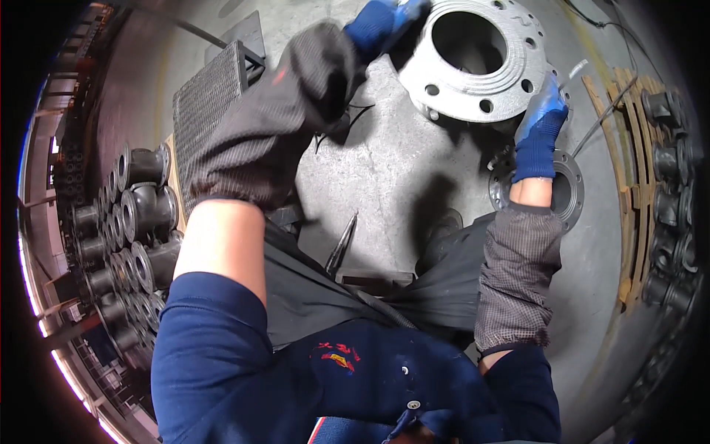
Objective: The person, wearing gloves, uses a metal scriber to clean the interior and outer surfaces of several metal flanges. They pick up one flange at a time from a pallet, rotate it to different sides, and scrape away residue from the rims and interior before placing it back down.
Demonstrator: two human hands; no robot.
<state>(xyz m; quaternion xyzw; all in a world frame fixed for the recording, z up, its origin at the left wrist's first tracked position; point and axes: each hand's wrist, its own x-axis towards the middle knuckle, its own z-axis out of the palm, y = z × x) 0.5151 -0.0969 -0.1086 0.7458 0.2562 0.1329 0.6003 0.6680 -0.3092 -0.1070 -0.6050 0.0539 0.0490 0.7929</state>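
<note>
A large grey metal flange (pixel 444 81) with a wide round bore and several bolt holes stands tilted on the concrete floor in front of me. My left hand (pixel 381 24), in a blue glove, grips its upper left rim. My right hand (pixel 540 129), also in a blue glove, rests on the flange's lower right rim and seems to hold a thin light rod (pixel 575 70). Both forearms wear grey mesh sleeves. A smaller flanged pipe piece (pixel 569 194) lies just below my right hand.
Rows of dark flanged pipe fittings (pixel 133 222) are stacked at the left. More fittings (pixel 669 170) sit on wooden pallets at the right. A metal grate stand (pixel 211 96) is at the upper left. A pointed tool (pixel 342 248) lies on the floor near my lap.
</note>
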